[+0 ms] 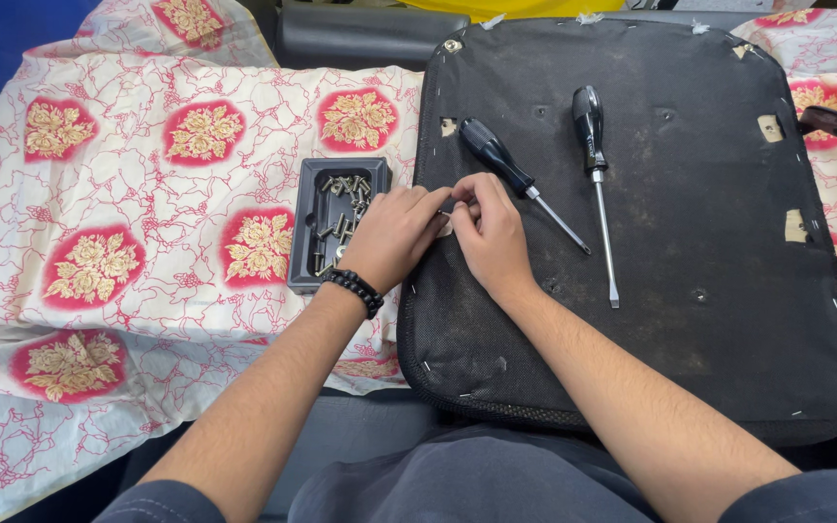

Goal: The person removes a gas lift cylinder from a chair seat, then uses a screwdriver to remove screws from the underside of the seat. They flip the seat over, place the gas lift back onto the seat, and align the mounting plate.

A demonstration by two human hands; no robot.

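Both hands meet at the left edge of the black seat panel — left hand and right hand pinching something small, too tiny to tell. Both screwdrivers lie unused; screws sit in the tray — fastening looks barely begun.

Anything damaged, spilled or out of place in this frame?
The black seat panel looks worn: dusty stains, small holes and torn fabric patches near its edges. The screws sit inside the tray, none spilled. Both screwdrivers lie loose on the panel.

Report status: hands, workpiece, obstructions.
Both hands, left hand and right hand, pinching at seat panel left edge. Screw tray beside left. Two screwdrivers lying clear.
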